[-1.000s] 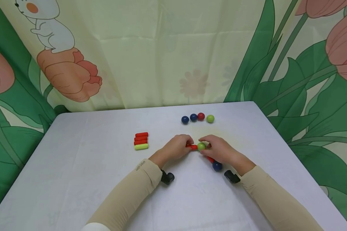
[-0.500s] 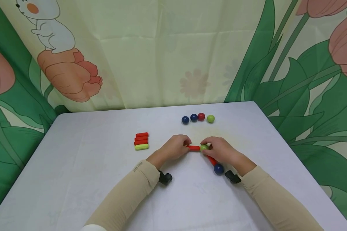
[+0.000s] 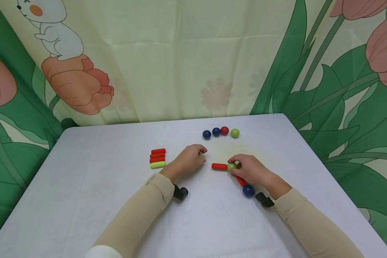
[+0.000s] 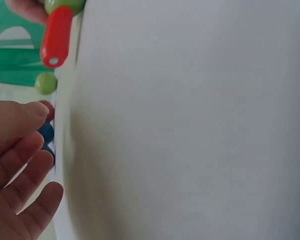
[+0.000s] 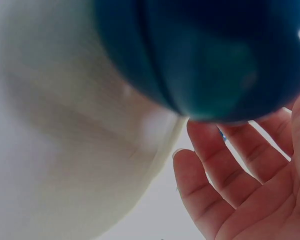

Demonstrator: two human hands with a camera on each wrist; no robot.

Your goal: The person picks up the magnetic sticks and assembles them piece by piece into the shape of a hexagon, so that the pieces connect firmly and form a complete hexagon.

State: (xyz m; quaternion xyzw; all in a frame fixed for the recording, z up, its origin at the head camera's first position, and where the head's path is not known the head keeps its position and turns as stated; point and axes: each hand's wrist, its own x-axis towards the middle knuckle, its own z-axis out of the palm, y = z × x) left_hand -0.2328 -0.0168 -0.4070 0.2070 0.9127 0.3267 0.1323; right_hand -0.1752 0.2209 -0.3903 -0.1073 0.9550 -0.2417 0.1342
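Note:
My right hand (image 3: 249, 169) pinches a green ball (image 3: 232, 166) between thumb and fingers. A red stick (image 3: 219, 166) juts left from that ball, its free end pointing toward my left hand. A second red stick (image 3: 240, 180) runs from under the right hand down to a dark blue ball (image 3: 248, 191). In the right wrist view this blue ball (image 5: 205, 55) looms large and covers part of the fingers. My left hand (image 3: 190, 157) is apart from the joined pieces, fingers loosely spread and holding nothing; the left wrist view shows the red stick (image 4: 56, 37) beyond its thumb.
To the left lie several sticks in a stack, red ones (image 3: 157, 155) and a yellow-green one (image 3: 157, 165). Near the far table edge sit two dark blue balls (image 3: 206, 134), a red ball (image 3: 224, 130) and another green ball (image 3: 235, 133). A printed curtain (image 3: 193, 64) hangs behind the table.
My left hand has let go of the red stick and moved away to the left. The right hand has shifted slightly right with the joined sticks and balls.

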